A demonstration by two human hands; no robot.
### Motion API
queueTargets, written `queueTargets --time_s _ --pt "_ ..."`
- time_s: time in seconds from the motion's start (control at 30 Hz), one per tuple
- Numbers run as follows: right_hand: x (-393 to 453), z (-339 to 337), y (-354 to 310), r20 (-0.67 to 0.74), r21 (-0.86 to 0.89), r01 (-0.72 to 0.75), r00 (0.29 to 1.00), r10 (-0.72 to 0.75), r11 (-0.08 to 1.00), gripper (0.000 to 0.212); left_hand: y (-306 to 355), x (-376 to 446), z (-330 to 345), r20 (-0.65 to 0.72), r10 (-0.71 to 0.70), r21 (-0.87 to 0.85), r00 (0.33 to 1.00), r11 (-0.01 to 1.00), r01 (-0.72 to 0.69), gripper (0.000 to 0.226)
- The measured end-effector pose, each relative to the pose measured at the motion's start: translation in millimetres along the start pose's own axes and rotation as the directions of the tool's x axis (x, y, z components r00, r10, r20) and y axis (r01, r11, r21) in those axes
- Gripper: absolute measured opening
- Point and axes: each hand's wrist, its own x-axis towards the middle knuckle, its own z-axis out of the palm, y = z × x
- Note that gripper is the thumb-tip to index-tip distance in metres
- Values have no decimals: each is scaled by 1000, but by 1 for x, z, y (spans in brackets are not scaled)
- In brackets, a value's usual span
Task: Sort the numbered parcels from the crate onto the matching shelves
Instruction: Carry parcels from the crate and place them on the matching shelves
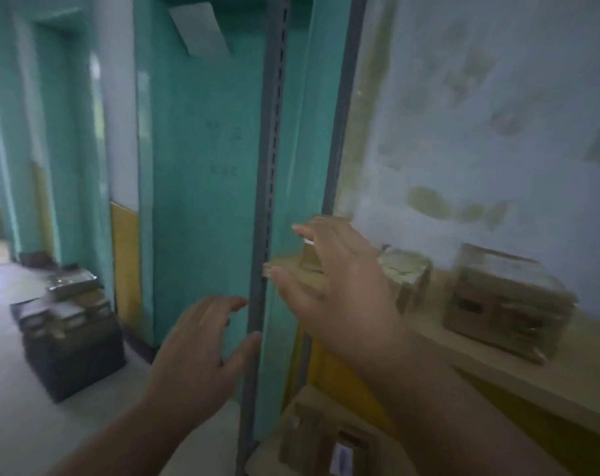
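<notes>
Head view, down toward shelf (429, 338)

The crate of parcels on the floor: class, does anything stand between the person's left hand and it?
Nothing visible does. The left hand is open and empty, raised beside the grey shelf upright. The crate sits lower left on bare floor, parcels piled on top. The upright lies to the hand's right, away from that path.

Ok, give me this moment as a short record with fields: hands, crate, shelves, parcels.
left hand: open, empty, beside the grey upright
right hand: open, fingers spread, in front of the upper shelf, holding nothing
crate: dark, on the floor at left, parcels piled in it
upper shelf parcels: at least two, one large box at right
lower shelf: one labelled box
image: motion-blurred, no numbers readable
</notes>
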Motion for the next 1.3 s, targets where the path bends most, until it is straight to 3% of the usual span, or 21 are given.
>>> queueTargets --time_s 0.23,0.4,0.57,0.8,1.03,1.3 --pt "43 172 -133 10 260 70 997 -75 963 52 -186 -53 -122 -13 -204 229 979 952 202 44" --pt "89 280 -210 138 317 31 987 -79 948 50 -299 -69 -188 7 -389 347 921 865 363 42" --pt "138 383 -237 217 333 19 972 -96 943 51 -405 -46 -205 -2 -489 375 872 808 454 43" --pt "229 557 -250 291 380 -6 950 -113 925 55 -561 18 -206 15 -563 420 826 753 506 45" --pt "333 714 -307 298 422 -8 946 -130 906 39 -718 78 -244 -14 -645 445 764 681 582 46" --pt "422 887 -350 331 307 -109 944 1 946 38 -935 172 -262 161 -575 418 802 776 472 42"
